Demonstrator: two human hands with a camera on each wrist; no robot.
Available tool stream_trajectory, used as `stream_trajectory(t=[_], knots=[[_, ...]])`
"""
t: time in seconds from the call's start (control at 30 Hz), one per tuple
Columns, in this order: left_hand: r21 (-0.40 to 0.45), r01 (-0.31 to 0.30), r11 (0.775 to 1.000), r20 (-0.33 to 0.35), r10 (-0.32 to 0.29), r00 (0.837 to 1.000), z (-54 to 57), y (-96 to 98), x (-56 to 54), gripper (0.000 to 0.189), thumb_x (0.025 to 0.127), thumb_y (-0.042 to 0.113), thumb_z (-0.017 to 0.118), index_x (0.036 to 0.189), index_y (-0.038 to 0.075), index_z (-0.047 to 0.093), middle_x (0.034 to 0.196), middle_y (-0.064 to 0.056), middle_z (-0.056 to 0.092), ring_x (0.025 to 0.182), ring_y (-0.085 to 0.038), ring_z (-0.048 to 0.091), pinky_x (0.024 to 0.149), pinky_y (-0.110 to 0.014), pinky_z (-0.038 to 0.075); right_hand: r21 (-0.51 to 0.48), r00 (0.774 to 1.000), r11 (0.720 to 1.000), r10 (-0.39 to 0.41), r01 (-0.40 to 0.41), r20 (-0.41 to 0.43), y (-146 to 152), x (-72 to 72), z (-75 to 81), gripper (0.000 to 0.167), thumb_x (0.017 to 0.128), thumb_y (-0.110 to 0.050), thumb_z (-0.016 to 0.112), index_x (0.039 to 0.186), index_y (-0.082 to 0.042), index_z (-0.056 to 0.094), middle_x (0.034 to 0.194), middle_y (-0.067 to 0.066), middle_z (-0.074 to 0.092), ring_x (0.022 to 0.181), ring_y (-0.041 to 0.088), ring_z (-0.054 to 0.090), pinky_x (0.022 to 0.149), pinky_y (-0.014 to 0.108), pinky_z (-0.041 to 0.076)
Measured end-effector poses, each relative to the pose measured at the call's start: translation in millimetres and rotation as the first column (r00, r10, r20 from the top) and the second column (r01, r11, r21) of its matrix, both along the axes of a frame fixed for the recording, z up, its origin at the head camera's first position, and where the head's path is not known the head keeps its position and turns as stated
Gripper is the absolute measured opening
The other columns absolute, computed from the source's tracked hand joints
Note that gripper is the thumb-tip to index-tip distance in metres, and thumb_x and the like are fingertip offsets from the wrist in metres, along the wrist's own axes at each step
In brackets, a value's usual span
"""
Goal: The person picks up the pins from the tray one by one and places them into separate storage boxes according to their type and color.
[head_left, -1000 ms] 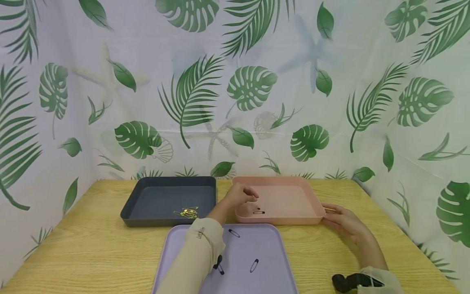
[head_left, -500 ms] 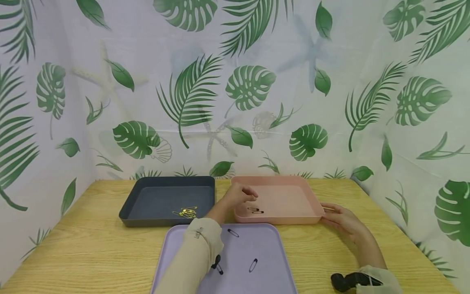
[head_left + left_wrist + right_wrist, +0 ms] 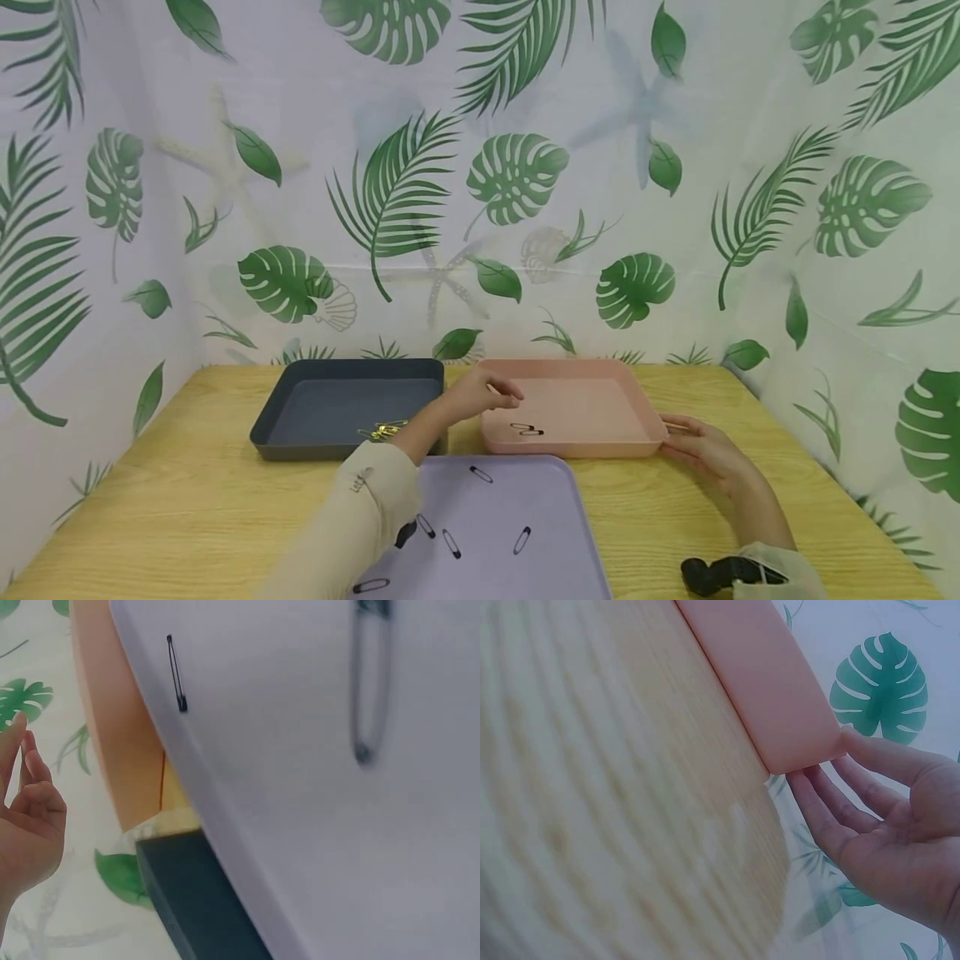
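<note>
We are seeing a lavender tray (image 3: 551,500) before the pink tray (image 3: 581,404). The right hand (image 3: 707,454) is gripping the pink tray's right corner, its thumb (image 3: 870,748) showing clearly only from the right wrist. The left hand (image 3: 480,394), loosely curled, empty, is hovering above the pink tray's left side; inside, two black safety pins (image 3: 532,432) are lying.

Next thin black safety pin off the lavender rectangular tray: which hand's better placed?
Left, likely. The left hand appears empty, and its beige sleeve overhangs the lavender tray beside several black pins. The right hand holds the right end of the shallow pink rectangular tray, so using it would mean letting go.
</note>
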State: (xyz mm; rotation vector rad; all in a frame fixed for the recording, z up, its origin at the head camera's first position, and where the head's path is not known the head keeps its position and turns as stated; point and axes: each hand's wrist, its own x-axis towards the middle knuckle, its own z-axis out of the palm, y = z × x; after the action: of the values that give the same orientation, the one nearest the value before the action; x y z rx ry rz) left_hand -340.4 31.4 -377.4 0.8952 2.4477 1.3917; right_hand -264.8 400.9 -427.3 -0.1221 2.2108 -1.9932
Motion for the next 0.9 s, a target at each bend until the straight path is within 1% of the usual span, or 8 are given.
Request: stream_trajectory(t=[0.07, 0.2, 0.37, 0.43, 0.5, 0.7, 0.8, 0.9], knots=[[-0.017, 0.013, 1.000, 0.000, -0.013, 1.000, 4.5, -7.0, 5.2, 0.017, 0.086, 0.014, 0.067, 0.098, 0.003, 0.071, 0.094, 0.000, 0.066, 0.077, -0.014, 0.056, 0.075, -0.044, 0.050, 0.000, 1.000, 1.000, 0.003, -0.003, 0.001, 1.5, 0.2, -0.2, 0.059, 0.094, -0.003, 0.050, 0.138, 0.015, 0.017, 0.131, 0.023, 0.041, 0.102, 0.012, 0.056, 0.091, 0.031, 0.043], [-0.034, 0.007, 0.999, -0.021, -0.008, 1.000, 8.4, -23.0, 15.9, 0.017, 0.085, 0.017, 0.068, 0.096, 0.006, 0.072, 0.093, 0.003, 0.065, 0.077, -0.015, 0.055, 0.070, -0.038, 0.050, -0.016, 1.000, 1.000, 0.001, -0.001, 0.005, 1.9, 0.0, -1.1, 0.058, 0.094, -0.001, 0.049, 0.138, 0.015, 0.017, 0.131, 0.023, 0.042, 0.102, 0.012, 0.056, 0.091, 0.031, 0.043], [-0.042, 0.009, 0.999, -0.044, -0.010, 0.999, 14.5, -45.5, 35.4, 0.015, 0.083, 0.017, 0.070, 0.094, 0.008, 0.073, 0.088, 0.004, 0.067, 0.073, -0.022, 0.055, 0.062, -0.033, 0.049, -0.009, 1.000, 1.000, -0.006, 0.006, 0.005, 1.3, -0.6, -0.5, 0.056, 0.094, 0.000, 0.049, 0.138, 0.015, 0.018, 0.132, 0.024, 0.041, 0.103, 0.013, 0.056, 0.091, 0.031, 0.043], [-0.048, 0.011, 0.999, -0.030, -0.013, 0.999, 15.7, -55.7, 43.6, 0.016, 0.082, 0.019, 0.070, 0.094, 0.009, 0.073, 0.087, 0.004, 0.067, 0.070, -0.026, 0.055, 0.059, -0.031, 0.048, -0.002, 1.000, 1.000, -0.005, 0.005, 0.002, 0.8, -0.9, 0.4, 0.056, 0.094, -0.001, 0.049, 0.138, 0.015, 0.018, 0.133, 0.026, 0.039, 0.103, 0.013, 0.056, 0.092, 0.032, 0.043], [-0.037, 0.018, 0.999, -0.009, -0.018, 1.000, 15.6, -66.3, 51.3, 0.016, 0.082, 0.019, 0.071, 0.094, 0.008, 0.073, 0.088, 0.003, 0.067, 0.071, -0.027, 0.058, 0.060, -0.030, 0.049, 0.008, 1.000, 1.000, -0.005, 0.005, 0.001, 0.1, -1.1, 1.4, 0.057, 0.094, -0.002, 0.050, 0.138, 0.015, 0.018, 0.133, 0.027, 0.038, 0.103, 0.013, 0.056, 0.092, 0.032, 0.043], [-0.007, 0.042, 0.999, 0.041, -0.042, 0.998, 11.1, -97.6, 74.7, 0.016, 0.082, 0.016, 0.071, 0.094, 0.006, 0.072, 0.094, -0.001, 0.067, 0.080, -0.019, 0.062, 0.069, -0.032, 0.052, -0.001, 1.000, 1.000, 0.009, -0.009, -0.007, 0.6, -1.0, 1.2, 0.057, 0.094, -0.001, 0.050, 0.138, 0.016, 0.018, 0.131, 0.024, 0.041, 0.103, 0.013, 0.056, 0.092, 0.033, 0.043], [-0.018, 0.050, 0.999, 0.045, -0.049, 0.998, 5.6, -112.1, 85.6, 0.017, 0.082, 0.018, 0.071, 0.095, 0.007, 0.072, 0.093, 0.001, 0.067, 0.080, -0.016, 0.061, 0.067, -0.028, 0.051, -0.008, 1.000, 1.000, 0.015, -0.015, -0.015, 1.1, -1.3, -0.8, 0.057, 0.094, 0.000, 0.050, 0.137, 0.017, 0.017, 0.130, 0.022, 0.043, 0.102, 0.013, 0.056, 0.091, 0.032, 0.043], [-0.032, 0.046, 0.998, 0.044, -0.045, 0.998, 1.2, -122.8, 96.0, 0.018, 0.082, 0.022, 0.071, 0.094, 0.009, 0.073, 0.091, 0.003, 0.066, 0.074, -0.016, 0.058, 0.061, -0.025, 0.048, -0.011, 0.999, 1.000, 0.021, -0.021, -0.025, 2.6, -1.5, -1.1, 0.057, 0.093, 0.001, 0.049, 0.137, 0.017, 0.017, 0.128, 0.020, 0.045, 0.101, 0.012, 0.056, 0.090, 0.031, 0.044]])
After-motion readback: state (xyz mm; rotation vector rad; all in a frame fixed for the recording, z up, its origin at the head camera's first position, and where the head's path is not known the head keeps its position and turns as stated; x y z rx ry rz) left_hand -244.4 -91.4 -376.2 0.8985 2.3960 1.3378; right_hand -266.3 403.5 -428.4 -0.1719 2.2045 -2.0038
